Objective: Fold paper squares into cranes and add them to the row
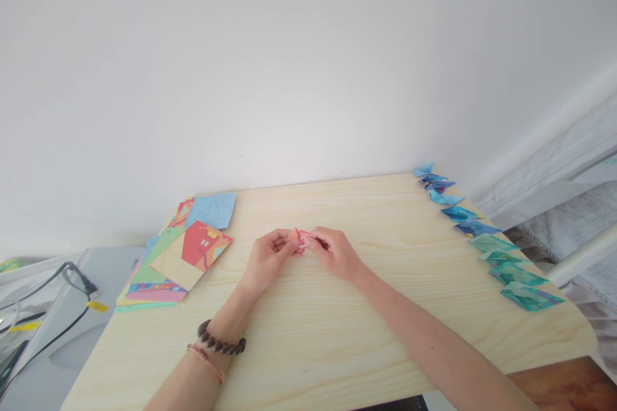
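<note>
Between my two hands, just above the middle of the table (pixel 332 334), is a small folded piece of red and orange origami paper (pixel 301 237). My left hand (pixel 272 257) pinches its left side with thumb and fingers. On the other side, the thumb and curled fingers of my right hand (pixel 335 250) grip the paper's right edge. Fingertips cover much of it, so its full folded shape cannot be made out. A dark bead bracelet (pixel 219 341) and a thin copper-coloured bangle (pixel 206 361) circle my left wrist.
Patterned paper sheets (pixel 187 253) lie in a loose pile at the left. Along the right edge runs a row of blue and green folded paper boats (pixel 489 243). A black cable (pixel 80 276) rests on a grey surface beyond the table's left side. A white wall (pixel 308 77) stands behind.
</note>
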Tool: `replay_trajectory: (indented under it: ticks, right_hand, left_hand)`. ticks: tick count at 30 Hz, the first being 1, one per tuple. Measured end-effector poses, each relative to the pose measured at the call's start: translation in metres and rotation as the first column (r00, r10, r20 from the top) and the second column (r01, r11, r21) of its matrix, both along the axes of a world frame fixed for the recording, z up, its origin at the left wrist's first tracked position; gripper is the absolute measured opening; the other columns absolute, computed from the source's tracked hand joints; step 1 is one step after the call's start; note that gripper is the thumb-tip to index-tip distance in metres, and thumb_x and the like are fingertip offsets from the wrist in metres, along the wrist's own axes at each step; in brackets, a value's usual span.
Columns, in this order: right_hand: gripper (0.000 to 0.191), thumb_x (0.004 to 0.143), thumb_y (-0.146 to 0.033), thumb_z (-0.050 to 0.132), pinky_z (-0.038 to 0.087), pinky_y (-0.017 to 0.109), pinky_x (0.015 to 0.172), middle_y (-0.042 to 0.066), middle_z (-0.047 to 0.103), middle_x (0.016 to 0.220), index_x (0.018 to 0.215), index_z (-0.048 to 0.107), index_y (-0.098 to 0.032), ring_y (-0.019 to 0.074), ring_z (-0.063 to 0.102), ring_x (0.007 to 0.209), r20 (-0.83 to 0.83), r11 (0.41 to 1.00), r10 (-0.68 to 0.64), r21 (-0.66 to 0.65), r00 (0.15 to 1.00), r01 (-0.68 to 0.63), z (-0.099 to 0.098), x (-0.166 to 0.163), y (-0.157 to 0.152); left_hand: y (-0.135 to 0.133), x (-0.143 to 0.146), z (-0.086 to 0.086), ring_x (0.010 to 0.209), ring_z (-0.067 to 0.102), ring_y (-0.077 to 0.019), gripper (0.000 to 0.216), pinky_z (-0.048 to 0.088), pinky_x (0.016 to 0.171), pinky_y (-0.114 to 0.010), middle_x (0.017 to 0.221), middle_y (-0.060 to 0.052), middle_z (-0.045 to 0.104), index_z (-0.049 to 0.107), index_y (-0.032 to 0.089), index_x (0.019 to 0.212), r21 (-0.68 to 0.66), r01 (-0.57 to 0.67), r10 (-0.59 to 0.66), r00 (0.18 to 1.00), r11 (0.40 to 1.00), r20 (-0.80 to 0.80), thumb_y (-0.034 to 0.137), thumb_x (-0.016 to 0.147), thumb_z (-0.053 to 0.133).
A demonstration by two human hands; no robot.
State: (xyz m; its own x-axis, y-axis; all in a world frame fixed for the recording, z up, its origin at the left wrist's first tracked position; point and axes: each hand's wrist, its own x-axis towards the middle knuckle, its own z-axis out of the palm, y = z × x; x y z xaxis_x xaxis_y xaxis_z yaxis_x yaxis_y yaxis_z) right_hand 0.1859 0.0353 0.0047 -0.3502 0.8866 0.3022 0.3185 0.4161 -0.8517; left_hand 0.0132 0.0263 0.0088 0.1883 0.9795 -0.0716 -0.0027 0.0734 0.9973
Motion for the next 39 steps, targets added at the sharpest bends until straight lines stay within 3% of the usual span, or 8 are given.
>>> replay_trajectory:
  ticks: [3, 8, 14, 19, 27, 32, 39]
  right_hand:
    - [0.03, 0.087, -0.035, 0.044, 0.029, 0.022, 0.05, -0.003, 0.042, 0.058, 0.063, 0.048, -0.018, 0.0084, 0.037, 0.052, -0.004, 1.0, -0.013, 0.013, 1.0, 0.014, 0.001, -0.001, 0.0]
    - [0.016, 0.084, -0.034, 0.049, 0.036, 0.022, 0.051, 0.0, 0.055, 0.072, 0.087, 0.056, -0.019, 0.0086, 0.044, 0.054, -0.066, 0.999, -0.034, 0.026, 0.997, 0.036, 0.0, 0.001, -0.002]
    - [0.016, 0.084, -0.03, 0.05, 0.037, 0.022, 0.053, 0.001, 0.057, 0.073, 0.079, 0.06, -0.019, 0.0094, 0.047, 0.057, -0.007, 0.997, -0.017, 0.07, 1.0, 0.018, -0.003, 0.005, -0.003]
    - [0.019, 0.085, -0.031, 0.049, 0.039, 0.023, 0.055, 0.003, 0.059, 0.076, 0.079, 0.062, -0.019, 0.0095, 0.049, 0.059, -0.001, 0.998, 0.022, 0.057, 1.0, -0.022, -0.001, 0.005, -0.003]
    - [0.02, 0.086, -0.032, 0.049, 0.039, 0.024, 0.057, 0.003, 0.061, 0.074, 0.078, 0.062, -0.02, 0.0111, 0.05, 0.062, -0.04, 0.994, -0.044, 0.095, 0.998, 0.047, 0.001, 0.001, -0.002]
    - [0.021, 0.085, -0.036, 0.051, 0.043, 0.026, 0.06, 0.004, 0.063, 0.075, 0.082, 0.063, -0.019, 0.0128, 0.055, 0.063, -0.102, 0.99, -0.134, 0.02, 0.986, 0.136, -0.006, 0.001, 0.0]
    - [0.018, 0.084, -0.035, 0.054, 0.046, 0.026, 0.064, 0.004, 0.065, 0.076, 0.084, 0.064, -0.019, 0.0136, 0.058, 0.066, -0.151, 0.993, -0.117, 0.011, 0.981, 0.12, -0.008, 0.002, 0.0]
  left_hand:
    - [0.002, -0.003, 0.001, 0.076, 0.063, -0.0161, 0.031, 0.052, 0.075, -0.031, 0.086, -0.009, 0.068, 0.061, 0.011, 0.092, -0.007, 0.035, -0.035, 0.999, 0.999, -0.005, 0.036, 0.075, 0.065]
    - [-0.001, -0.006, 0.007, 0.077, 0.062, -0.0166, 0.03, 0.05, 0.074, -0.03, 0.085, -0.007, 0.068, 0.063, 0.013, 0.09, 0.038, 0.118, -0.111, 0.982, 0.992, -0.155, 0.039, 0.076, 0.061]
    - [-0.005, -0.006, 0.011, 0.079, 0.059, -0.0171, 0.028, 0.048, 0.059, -0.023, 0.088, -0.006, 0.066, 0.064, 0.016, 0.088, 0.141, 0.102, -0.055, 0.951, 0.985, -0.305, 0.04, 0.081, 0.054]
    - [-0.005, -0.004, 0.012, 0.079, 0.06, -0.017, 0.026, 0.046, 0.059, -0.022, 0.084, -0.006, 0.067, 0.066, 0.016, 0.086, 0.198, 0.092, -0.016, 0.934, 0.976, -0.357, 0.038, 0.081, 0.055]
    - [-0.005, -0.003, 0.011, 0.077, 0.059, -0.0164, 0.026, 0.045, 0.059, -0.022, 0.086, -0.007, 0.067, 0.066, 0.015, 0.084, 0.197, 0.008, 0.042, 0.967, 0.98, -0.251, 0.039, 0.08, 0.056]
    - [-0.002, -0.004, 0.007, 0.067, 0.055, -0.0129, 0.026, 0.044, 0.053, -0.021, 0.083, -0.006, 0.065, 0.064, 0.014, 0.084, 0.187, -0.073, 0.102, 0.983, 0.98, -0.151, 0.039, 0.079, 0.057]
    - [-0.002, -0.003, 0.002, 0.069, 0.057, -0.0129, 0.021, 0.05, 0.06, -0.025, 0.086, -0.005, 0.061, 0.061, 0.014, 0.087, 0.226, -0.075, 0.098, 0.991, 0.971, -0.093, 0.034, 0.081, 0.057]
